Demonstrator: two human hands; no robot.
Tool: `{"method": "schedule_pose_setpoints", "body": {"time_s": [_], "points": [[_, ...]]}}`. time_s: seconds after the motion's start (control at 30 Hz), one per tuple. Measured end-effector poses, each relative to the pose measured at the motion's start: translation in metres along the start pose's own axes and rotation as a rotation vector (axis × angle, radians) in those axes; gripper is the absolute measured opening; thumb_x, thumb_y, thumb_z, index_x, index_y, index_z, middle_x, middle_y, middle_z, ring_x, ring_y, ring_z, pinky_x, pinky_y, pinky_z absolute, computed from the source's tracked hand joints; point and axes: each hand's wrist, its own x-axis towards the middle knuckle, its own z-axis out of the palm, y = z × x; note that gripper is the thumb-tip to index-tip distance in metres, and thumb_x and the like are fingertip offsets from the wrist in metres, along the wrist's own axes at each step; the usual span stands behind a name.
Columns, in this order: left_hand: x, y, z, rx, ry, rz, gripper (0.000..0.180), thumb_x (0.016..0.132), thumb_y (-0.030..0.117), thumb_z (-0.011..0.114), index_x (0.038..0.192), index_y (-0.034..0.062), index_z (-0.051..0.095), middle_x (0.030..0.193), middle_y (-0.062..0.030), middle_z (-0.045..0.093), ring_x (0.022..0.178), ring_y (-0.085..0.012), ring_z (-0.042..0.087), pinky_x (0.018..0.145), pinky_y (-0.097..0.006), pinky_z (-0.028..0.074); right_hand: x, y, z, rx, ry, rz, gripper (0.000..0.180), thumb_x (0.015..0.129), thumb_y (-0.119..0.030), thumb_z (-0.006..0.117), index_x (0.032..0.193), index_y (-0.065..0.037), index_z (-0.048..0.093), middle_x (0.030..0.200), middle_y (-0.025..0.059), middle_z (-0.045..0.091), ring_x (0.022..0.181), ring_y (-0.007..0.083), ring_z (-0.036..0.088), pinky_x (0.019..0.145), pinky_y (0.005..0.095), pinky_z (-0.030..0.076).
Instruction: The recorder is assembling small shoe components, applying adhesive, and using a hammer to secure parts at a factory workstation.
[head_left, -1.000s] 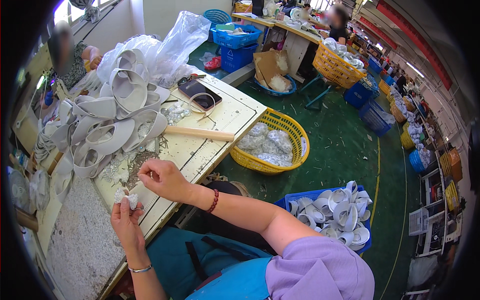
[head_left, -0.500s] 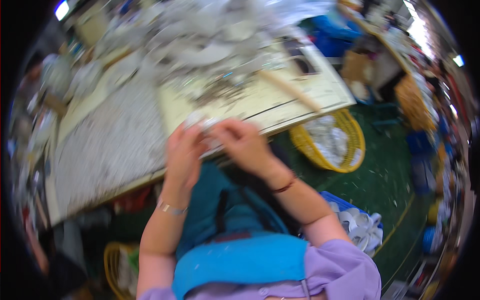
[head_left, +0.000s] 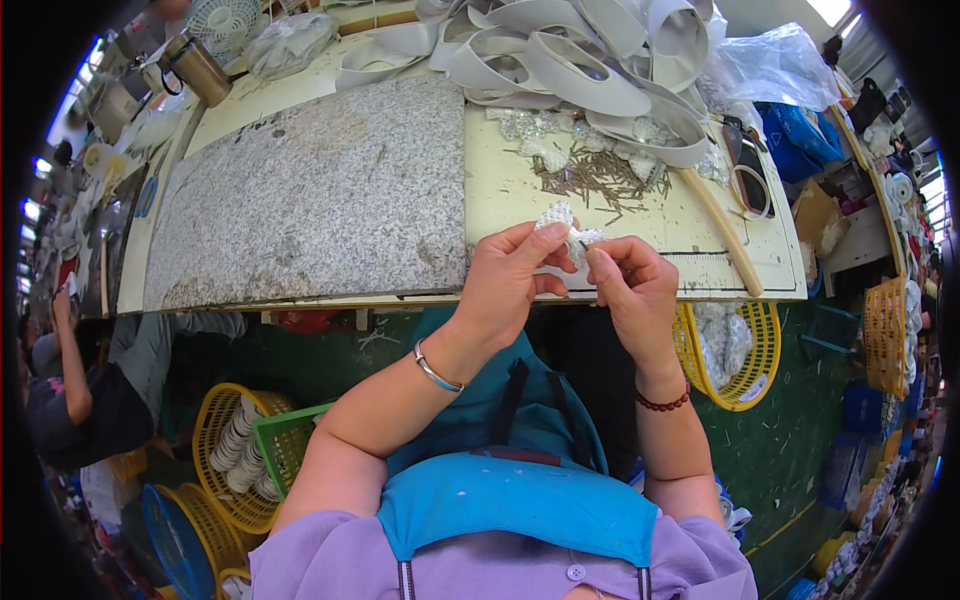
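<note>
Above the table's front edge, my left hand (head_left: 508, 278) is closed on a small white bow (head_left: 556, 216) with a beaded, textured surface. Thumb and fingertips of my right hand (head_left: 637, 292) pinch together at the bow's right side. A tiny dark sliver shows by those fingertips, too small to name surely. Just beyond both hands lies a heap of thin brown metal pieces (head_left: 598, 182). Sparkling white bow-like pieces (head_left: 545, 128) are piled behind it, under several pale grey looped bands (head_left: 590, 75).
A speckled stone slab (head_left: 320, 190) covers the table's left part. A wooden handle (head_left: 722, 232) lies at right, near a phone (head_left: 746, 160) and a clear ring (head_left: 752, 192). Yellow baskets (head_left: 742, 395) stand below the table. Someone (head_left: 75, 400) sits at far left.
My view has swung right and steadied, so the slab and table sit differently in it. Both hands stay together at the white bow, now sharply seen.
</note>
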Motion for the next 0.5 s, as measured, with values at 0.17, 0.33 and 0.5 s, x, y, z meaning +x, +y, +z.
{"method": "schedule_pose_setpoints", "body": {"time_s": [0.17,0.33,0.5], "points": [[-0.002,-0.001,0.000,0.027,0.005,0.070,0.023,0.087,0.019,0.058,0.101,0.0005,0.062,0.076,-0.0020,0.058,0.073,-0.0114,0.057,0.055,-0.023,0.046,0.003,-0.005,0.001,-0.051,-0.022,-0.006,0.009,0.084,-0.009,0.061,0.082,0.000,0.060,0.063,-0.0024,0.055,0.051,0.0002,0.045,0.045,0.0154,0.035],[-0.005,0.002,-0.001,0.046,-0.010,0.075,0.019,0.086,0.020,0.061,0.091,0.0025,0.063,0.078,-0.0029,0.060,0.071,-0.0110,0.059,0.055,-0.022,0.048,0.005,-0.010,-0.002,-0.036,-0.066,0.054,0.010,0.084,-0.009,0.061,0.081,0.000,0.060,0.062,-0.0020,0.055,0.050,0.0008,0.045,0.044,0.0156,0.035],[-0.008,0.003,-0.002,0.041,-0.011,0.078,0.020,0.086,0.020,0.060,0.092,0.0015,0.063,0.078,-0.0031,0.060,0.071,-0.0110,0.059,0.055,-0.022,0.047,0.008,-0.013,-0.005,0.041,-0.145,0.139,0.011,0.084,-0.010,0.061,0.080,0.000,0.059,0.061,-0.0012,0.055,0.048,0.0015,0.044,0.043,0.0159,0.034]]}}
